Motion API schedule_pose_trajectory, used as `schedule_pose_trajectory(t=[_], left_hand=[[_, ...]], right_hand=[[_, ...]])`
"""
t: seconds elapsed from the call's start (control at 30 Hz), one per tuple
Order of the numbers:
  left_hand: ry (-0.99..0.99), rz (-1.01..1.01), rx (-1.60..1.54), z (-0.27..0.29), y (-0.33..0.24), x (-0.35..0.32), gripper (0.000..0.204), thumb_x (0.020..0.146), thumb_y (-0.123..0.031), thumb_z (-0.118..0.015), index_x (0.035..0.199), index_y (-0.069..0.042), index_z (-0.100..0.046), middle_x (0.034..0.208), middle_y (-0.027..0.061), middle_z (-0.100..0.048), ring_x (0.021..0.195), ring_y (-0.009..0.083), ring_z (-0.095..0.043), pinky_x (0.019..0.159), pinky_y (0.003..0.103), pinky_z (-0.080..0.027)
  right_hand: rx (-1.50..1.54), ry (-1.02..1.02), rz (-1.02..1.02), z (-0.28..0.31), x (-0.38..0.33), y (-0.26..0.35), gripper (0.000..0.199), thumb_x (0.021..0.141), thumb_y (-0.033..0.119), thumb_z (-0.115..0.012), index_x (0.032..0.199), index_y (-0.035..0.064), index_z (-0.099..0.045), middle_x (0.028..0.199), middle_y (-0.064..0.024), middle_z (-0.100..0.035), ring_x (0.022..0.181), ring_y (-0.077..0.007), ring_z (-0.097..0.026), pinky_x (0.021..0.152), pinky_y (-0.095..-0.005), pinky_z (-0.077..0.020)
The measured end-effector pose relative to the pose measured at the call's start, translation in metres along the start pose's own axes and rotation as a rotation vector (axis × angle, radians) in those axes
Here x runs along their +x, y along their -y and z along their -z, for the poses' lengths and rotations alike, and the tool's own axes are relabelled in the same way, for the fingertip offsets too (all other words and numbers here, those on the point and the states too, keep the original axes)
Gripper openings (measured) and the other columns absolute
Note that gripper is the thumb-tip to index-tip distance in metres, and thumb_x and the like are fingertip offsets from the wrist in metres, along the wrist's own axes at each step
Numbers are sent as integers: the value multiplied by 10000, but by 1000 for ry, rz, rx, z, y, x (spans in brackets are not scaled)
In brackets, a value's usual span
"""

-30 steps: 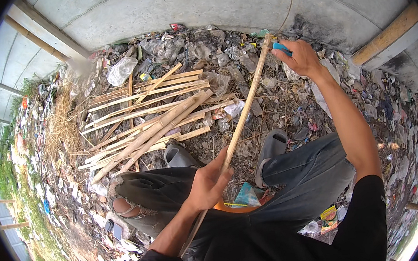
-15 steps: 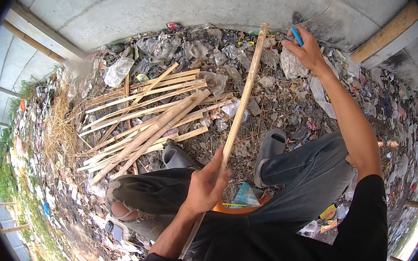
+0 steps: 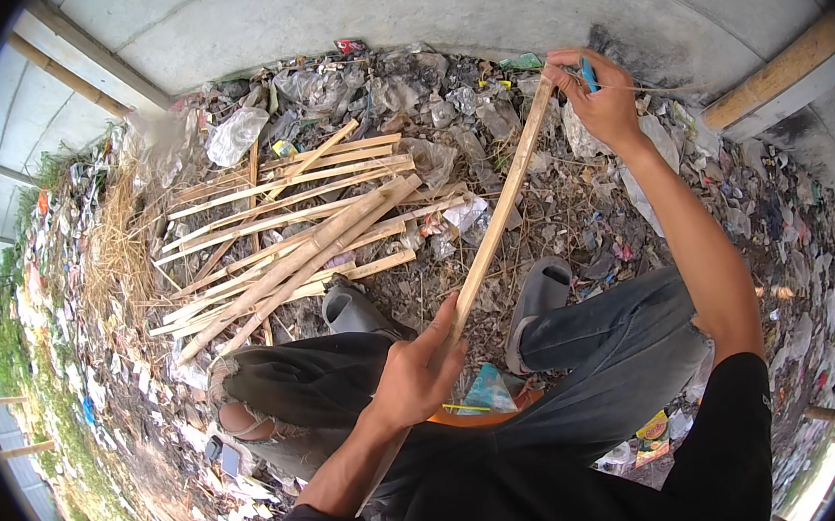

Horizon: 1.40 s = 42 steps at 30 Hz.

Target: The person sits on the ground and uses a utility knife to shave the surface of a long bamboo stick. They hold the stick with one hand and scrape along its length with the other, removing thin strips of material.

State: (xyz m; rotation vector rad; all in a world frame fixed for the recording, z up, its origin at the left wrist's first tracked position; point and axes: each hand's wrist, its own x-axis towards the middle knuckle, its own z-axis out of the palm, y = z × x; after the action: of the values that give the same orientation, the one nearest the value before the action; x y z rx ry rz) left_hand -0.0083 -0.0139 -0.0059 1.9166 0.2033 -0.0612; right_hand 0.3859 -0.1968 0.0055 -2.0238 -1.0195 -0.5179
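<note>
A long split-bamboo strip [image 3: 505, 210] runs slanting from my lap up toward the wall. My left hand [image 3: 415, 376] is closed around its lower part, between my knees. At the strip's far end is my right hand [image 3: 603, 102], with the fingertips touching the tip. The same hand grips a small blue ridged object [image 3: 589, 74], which looks like a handle; most of it is hidden by the fingers. A thin pale strand [image 3: 667, 89] stretches from near this hand to the right.
Several bamboo strips [image 3: 278, 216] lie piled on the littered ground to the left. Two thicker bamboo pieces [image 3: 321, 253] rest on top. A concrete wall [image 3: 363, 9] closes off the far side, with a post [image 3: 776, 70] at right. My grey sandals [image 3: 544, 288] stand below.
My right hand has moved left onto the strip's far end; before, it was held apart from it. The far end has shifted slightly right. My left hand keeps its grip.
</note>
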Motion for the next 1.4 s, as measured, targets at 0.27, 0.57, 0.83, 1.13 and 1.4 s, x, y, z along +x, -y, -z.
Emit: schedule_pose_trajectory(t=[0.27,0.57,0.83,1.13,1.4], left_hand=[[-12,-46,12,-3,7,1,657,963,-80,-692,1557,56,-446,651,157,-588,571,136,-621,592,294,-487],[-9,-28,18,0,2,0,644,973,-127,-697,1557,12,-462,727,238,-658,646,365,-724,648,367,-562],[-18,-26,11,-2,0,4,661,951,-78,-704,1552,46,-459,706,178,-630,624,128,-635,624,286,-496],[3,-52,-43,-3,10,3,645,964,-88,-703,1538,78,-460,733,155,-639,658,89,-605,629,275,-482],[21,-23,-86,-3,7,2,622,988,-106,-688,1526,106,-459,735,96,-631,673,78,-587,632,265,-472]], right_hand=[[-69,-78,-128,1,4,-13,227,1003,284,-742,1036,61,-764,824,-53,-797,661,-190,-730,642,-345,-543],[264,85,-802,35,5,-29,473,977,372,-770,1256,-2,-696,889,-136,-785,632,-110,-676,520,-278,-410],[716,168,-923,39,6,5,607,945,389,-803,1318,-67,-658,921,-146,-773,454,3,-366,456,-231,-273],[550,143,-717,18,-1,-4,323,1002,298,-749,1167,20,-758,864,-84,-764,502,-15,-418,442,-235,-284],[461,122,-756,20,-2,3,357,1046,355,-650,1159,28,-741,808,-80,-727,501,-57,-436,507,-266,-367]])
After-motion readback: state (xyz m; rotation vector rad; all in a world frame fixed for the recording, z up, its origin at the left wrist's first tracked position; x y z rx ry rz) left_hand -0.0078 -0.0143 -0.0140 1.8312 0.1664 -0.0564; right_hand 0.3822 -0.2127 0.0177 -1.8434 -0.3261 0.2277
